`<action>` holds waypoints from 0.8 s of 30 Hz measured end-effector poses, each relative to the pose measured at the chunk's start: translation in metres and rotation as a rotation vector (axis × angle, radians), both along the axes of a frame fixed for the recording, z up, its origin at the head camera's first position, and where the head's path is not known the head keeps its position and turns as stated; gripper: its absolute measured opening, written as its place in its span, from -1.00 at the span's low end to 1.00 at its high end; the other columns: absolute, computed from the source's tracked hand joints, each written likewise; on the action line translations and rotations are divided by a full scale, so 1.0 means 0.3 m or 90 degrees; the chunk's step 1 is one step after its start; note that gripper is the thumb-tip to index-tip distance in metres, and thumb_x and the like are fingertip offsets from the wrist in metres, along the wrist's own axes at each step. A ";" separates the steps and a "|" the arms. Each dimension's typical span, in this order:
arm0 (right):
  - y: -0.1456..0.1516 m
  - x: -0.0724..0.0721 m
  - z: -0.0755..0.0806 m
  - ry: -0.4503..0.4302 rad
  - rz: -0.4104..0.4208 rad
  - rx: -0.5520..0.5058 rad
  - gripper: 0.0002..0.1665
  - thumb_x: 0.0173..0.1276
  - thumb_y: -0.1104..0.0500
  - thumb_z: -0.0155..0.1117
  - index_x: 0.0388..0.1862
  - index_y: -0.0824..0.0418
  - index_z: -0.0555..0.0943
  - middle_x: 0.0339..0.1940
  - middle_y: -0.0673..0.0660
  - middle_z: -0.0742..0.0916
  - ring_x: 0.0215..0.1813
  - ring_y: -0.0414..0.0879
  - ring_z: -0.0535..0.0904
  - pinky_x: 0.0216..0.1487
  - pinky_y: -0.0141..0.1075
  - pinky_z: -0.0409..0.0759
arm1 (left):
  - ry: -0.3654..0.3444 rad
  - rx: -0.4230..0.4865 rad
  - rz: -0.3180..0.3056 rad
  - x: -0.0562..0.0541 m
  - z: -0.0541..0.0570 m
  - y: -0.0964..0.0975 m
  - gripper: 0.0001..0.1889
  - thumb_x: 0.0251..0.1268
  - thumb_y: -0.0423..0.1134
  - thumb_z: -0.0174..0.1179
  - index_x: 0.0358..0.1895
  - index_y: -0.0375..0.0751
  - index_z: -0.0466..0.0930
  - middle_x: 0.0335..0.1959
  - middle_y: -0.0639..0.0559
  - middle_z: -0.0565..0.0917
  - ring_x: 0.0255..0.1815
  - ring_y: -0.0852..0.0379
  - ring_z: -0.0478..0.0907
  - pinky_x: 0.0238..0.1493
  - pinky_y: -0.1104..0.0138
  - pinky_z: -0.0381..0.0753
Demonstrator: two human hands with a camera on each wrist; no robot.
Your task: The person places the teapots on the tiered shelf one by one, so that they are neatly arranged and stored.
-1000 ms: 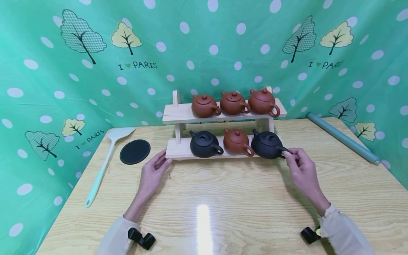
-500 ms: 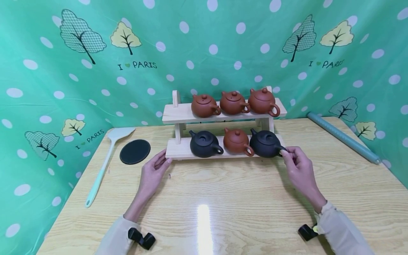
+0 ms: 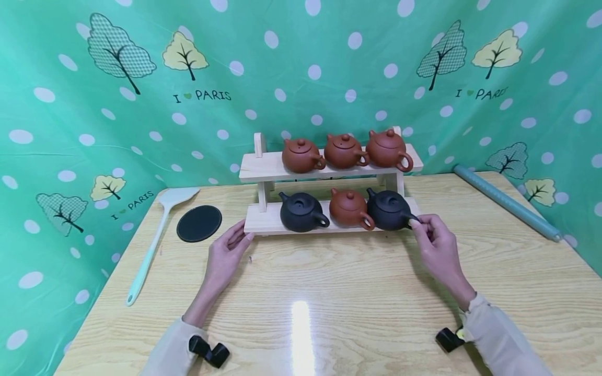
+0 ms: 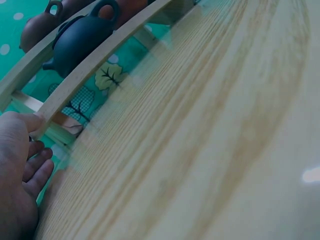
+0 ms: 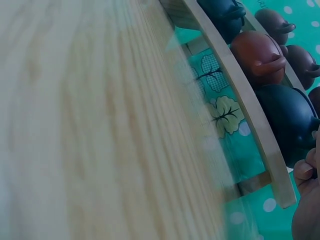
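Note:
A two-tier wooden rack (image 3: 264, 219) stands at the back of the table. My right hand (image 3: 437, 250) pinches the handle of a black teapot (image 3: 388, 210) at the right end of the lower shelf. Close to its left sits a reddish-brown teapot (image 3: 347, 210), then another black teapot (image 3: 301, 213). In the right wrist view, fingers (image 5: 304, 172) meet the black teapot at the frame's edge. My left hand (image 3: 228, 257) grips the lower shelf's left end. The left wrist view shows its thumb against the board, the other fingers below.
Three reddish-brown teapots, the middle one (image 3: 345, 152) among them, line the upper shelf. On the left lie a black round mat (image 3: 199, 223) and a pale green spatula (image 3: 152, 245). A teal roll (image 3: 508, 202) lies at the right. Green patterned cloth (image 3: 310, 68) hangs behind.
My right hand has slid the right black teapot leftward along the lower shelf, nearer the brown teapot. The left hand has kept its place on the rack.

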State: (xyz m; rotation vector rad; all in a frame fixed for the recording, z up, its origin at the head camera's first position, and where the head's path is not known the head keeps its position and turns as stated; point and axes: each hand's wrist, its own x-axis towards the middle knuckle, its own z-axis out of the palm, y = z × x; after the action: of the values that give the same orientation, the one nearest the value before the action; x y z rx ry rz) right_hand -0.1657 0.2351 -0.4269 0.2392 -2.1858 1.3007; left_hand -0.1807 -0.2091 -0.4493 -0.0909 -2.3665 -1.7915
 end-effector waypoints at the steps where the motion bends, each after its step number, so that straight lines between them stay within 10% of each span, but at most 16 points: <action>1: -0.002 0.000 0.001 0.000 -0.002 0.000 -0.95 0.52 0.44 0.22 -0.16 0.47 0.59 -0.60 -0.04 0.48 -0.61 -0.29 0.29 -0.66 -0.45 0.21 | 0.000 0.000 0.000 0.000 0.000 0.000 -0.45 0.51 -0.19 0.30 0.43 -0.37 0.46 0.29 -0.30 0.60 0.29 -0.11 0.58 0.15 0.54 0.57; 24: -0.023 -0.013 -0.010 -0.039 -0.019 -0.030 -0.94 0.49 0.50 0.21 -0.11 0.49 0.59 -0.59 -0.08 0.46 -0.57 -0.31 0.28 -0.62 -0.50 0.20 | -0.003 0.004 -0.007 0.002 0.008 0.002 -0.44 0.51 -0.17 0.30 0.44 -0.34 0.46 0.32 -0.29 0.58 0.32 -0.08 0.56 0.17 0.54 0.56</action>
State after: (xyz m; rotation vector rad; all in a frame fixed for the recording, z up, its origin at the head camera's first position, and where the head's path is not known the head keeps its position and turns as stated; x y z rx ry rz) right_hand -0.1696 0.2282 -0.4297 0.1494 -2.1980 1.3566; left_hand -0.1800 -0.2083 -0.4468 -0.0989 -2.3671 -1.8060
